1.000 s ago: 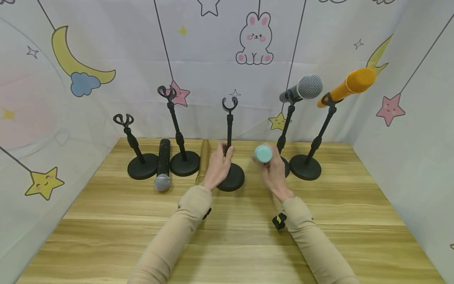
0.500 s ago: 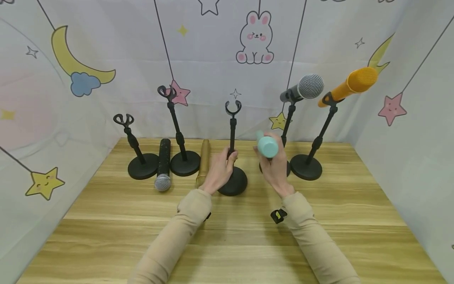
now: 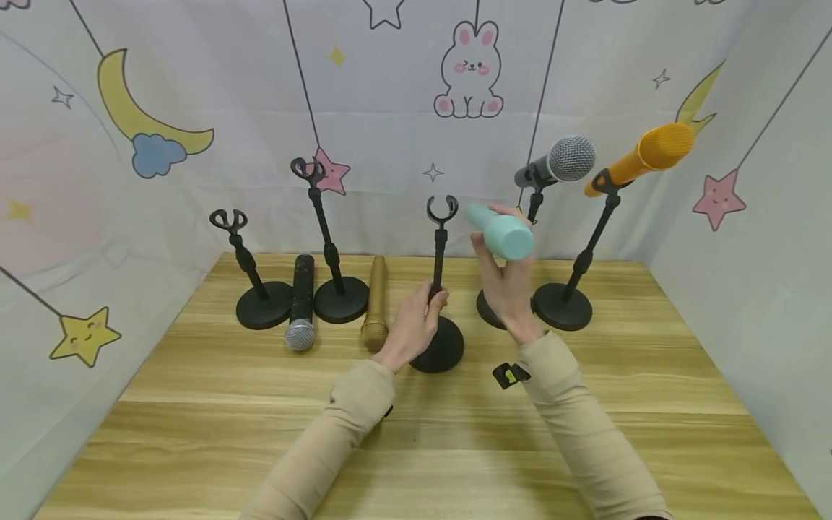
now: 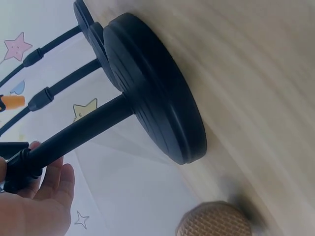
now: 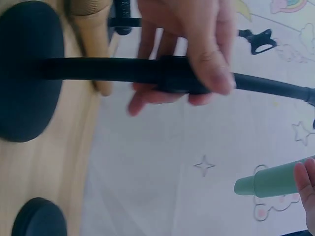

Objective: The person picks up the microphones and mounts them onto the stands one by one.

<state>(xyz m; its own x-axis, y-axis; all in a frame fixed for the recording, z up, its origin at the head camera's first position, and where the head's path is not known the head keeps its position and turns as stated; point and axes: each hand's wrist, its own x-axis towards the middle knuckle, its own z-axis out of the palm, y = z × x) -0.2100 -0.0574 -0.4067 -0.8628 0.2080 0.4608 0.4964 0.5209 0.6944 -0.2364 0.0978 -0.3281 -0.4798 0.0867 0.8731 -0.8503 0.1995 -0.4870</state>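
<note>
My left hand (image 3: 414,323) grips the pole of a black microphone stand (image 3: 438,345), whose top clip faces up with nothing in it. The left wrist view shows the fingers curled round the pole's collar, and the stand's round base (image 4: 162,93) close to the tabletop. To the right of that clip, my right hand (image 3: 510,285) holds a mint-green microphone (image 3: 509,237) above the table, its head toward me and its narrow tail pointing back-left. In the right wrist view the microphone's tail (image 5: 270,181) points toward the bottom centre, apart from the stand.
A black microphone (image 3: 300,303) and a gold microphone (image 3: 375,307) lie at left between stands. Two stands (image 3: 261,306) (image 3: 340,300) there have bare clips. At right, stands carry a silver-headed microphone (image 3: 562,159) and an orange one (image 3: 650,153). A printed curtain (image 3: 390,94) rises behind the table.
My left hand has shifted the stand right and nearer to me. The right hand has raised the mint-green microphone and moved it slightly right, turning it so more of its handle shows.
</note>
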